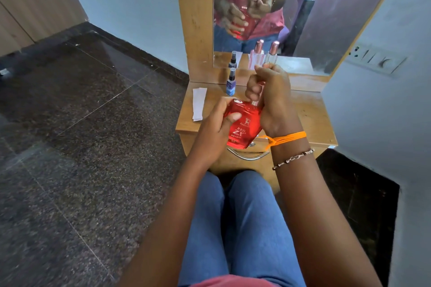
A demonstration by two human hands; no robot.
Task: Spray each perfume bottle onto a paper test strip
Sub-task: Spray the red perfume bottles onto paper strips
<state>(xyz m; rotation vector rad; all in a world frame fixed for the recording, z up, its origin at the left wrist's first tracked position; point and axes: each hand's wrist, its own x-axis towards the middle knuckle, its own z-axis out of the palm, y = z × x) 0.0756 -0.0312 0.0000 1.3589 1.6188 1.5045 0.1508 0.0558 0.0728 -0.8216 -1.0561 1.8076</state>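
The left hand (218, 128) grips the red ZX perfume bottle (243, 127). Above that grip, the right hand (268, 98) closes over its top, hiding the cap and nozzle.

Two hands, the left (215, 128) and the right (270, 98), are in view. There is one red perfume bottle (243, 127) and one small dark spray bottle (231, 82); any others behind the hands cannot be counted directly. One small stack of paper test strips (199, 103) lies on the one wooden table (312, 119), its sheets too close to count.
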